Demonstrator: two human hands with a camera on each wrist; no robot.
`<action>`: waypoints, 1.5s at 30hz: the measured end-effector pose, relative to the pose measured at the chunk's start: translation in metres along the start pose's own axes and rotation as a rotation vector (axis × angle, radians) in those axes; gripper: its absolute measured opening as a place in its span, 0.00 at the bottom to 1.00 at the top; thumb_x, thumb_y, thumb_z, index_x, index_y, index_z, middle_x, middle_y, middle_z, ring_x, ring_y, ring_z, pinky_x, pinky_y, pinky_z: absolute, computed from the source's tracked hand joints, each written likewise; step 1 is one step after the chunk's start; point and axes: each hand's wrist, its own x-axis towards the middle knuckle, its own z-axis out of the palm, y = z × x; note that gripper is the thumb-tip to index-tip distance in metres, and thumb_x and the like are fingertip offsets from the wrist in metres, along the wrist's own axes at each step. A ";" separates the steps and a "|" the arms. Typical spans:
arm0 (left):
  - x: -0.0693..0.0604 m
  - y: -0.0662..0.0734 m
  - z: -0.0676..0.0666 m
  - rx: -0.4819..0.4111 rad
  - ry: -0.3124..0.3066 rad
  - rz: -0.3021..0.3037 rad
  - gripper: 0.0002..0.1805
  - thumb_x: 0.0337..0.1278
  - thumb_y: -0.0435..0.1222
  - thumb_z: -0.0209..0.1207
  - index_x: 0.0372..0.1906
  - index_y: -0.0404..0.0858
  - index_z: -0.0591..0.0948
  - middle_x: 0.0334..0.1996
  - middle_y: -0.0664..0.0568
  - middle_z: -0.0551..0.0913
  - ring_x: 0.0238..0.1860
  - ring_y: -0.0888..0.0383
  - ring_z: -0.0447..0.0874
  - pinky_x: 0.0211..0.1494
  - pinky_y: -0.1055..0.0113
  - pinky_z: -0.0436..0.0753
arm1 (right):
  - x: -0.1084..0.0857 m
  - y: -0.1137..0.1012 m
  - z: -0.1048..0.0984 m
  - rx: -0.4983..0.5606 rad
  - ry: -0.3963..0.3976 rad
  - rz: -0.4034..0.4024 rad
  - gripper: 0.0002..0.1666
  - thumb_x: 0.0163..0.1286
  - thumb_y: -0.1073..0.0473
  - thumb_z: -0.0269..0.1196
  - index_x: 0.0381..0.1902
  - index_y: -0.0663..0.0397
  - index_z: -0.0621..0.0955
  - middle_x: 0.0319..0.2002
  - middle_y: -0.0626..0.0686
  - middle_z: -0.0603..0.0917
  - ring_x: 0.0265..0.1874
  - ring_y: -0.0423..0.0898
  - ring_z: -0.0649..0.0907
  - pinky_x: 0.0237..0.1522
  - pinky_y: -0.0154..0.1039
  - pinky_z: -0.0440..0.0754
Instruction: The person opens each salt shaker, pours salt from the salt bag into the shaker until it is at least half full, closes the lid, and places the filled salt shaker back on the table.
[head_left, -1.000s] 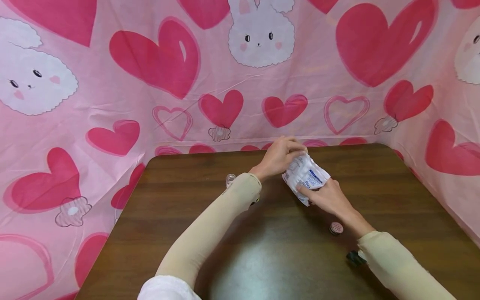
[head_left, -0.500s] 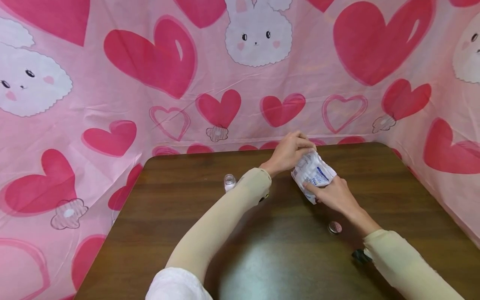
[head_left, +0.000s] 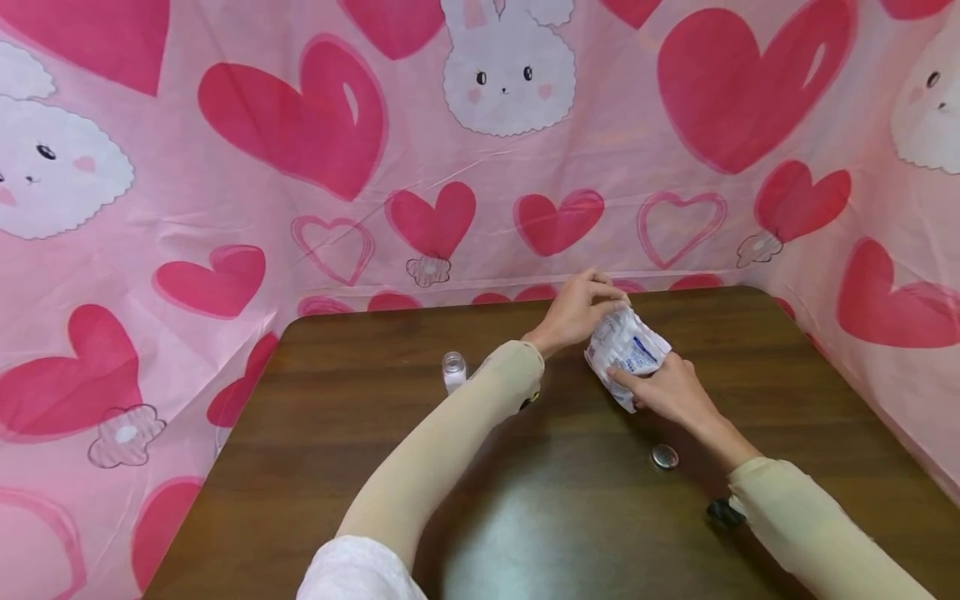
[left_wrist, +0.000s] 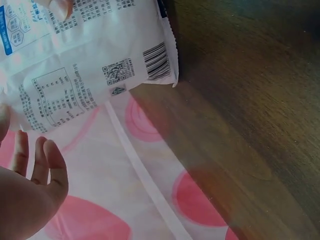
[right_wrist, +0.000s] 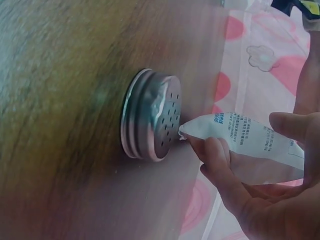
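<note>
A white plastic packet (head_left: 626,350) with blue and black print is held tilted above the far right part of the table. My left hand (head_left: 579,310) pinches its upper end between thumb and fingers. From the lower right, my right hand (head_left: 667,390) grips the packet, its thumb across the printed front. In the left wrist view a barcode and a square code show on the packet (left_wrist: 90,75). Near my right wrist a perforated metal shaker lid (right_wrist: 160,117) lies on the table, holes up. A small clear jar (head_left: 454,373) with white contents stands uncapped beyond my left forearm, which partly hides it.
The dark wooden table (head_left: 360,433) ends at a pink curtain (head_left: 495,242) with hearts and rabbits, close behind my left hand. A dark strap-like object (head_left: 725,513) sits beneath my right wrist.
Both hands and the packet have shifted a little to the right, then stayed almost still. More of the jar shows past my left forearm. The head view has turned slightly.
</note>
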 end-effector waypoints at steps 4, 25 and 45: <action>-0.007 -0.002 -0.001 0.014 -0.007 -0.053 0.21 0.72 0.30 0.63 0.66 0.41 0.84 0.57 0.49 0.81 0.56 0.54 0.79 0.58 0.72 0.75 | 0.000 0.000 0.001 -0.021 -0.005 0.017 0.38 0.68 0.37 0.72 0.56 0.65 0.78 0.27 0.55 0.88 0.24 0.51 0.88 0.25 0.41 0.81; -0.070 -0.014 0.037 0.178 -0.201 -0.221 0.57 0.53 0.50 0.79 0.78 0.36 0.57 0.61 0.46 0.75 0.58 0.55 0.75 0.63 0.63 0.77 | 0.003 0.001 0.003 0.021 -0.140 -0.056 0.34 0.71 0.41 0.71 0.55 0.67 0.77 0.34 0.56 0.87 0.29 0.51 0.88 0.33 0.45 0.86; -0.062 -0.019 0.047 0.276 -0.259 -0.212 0.46 0.52 0.46 0.80 0.71 0.36 0.68 0.58 0.49 0.78 0.56 0.57 0.77 0.62 0.65 0.76 | 0.003 0.024 0.004 -0.109 -0.115 -0.202 0.14 0.69 0.64 0.71 0.46 0.68 0.81 0.29 0.50 0.82 0.27 0.47 0.78 0.30 0.43 0.76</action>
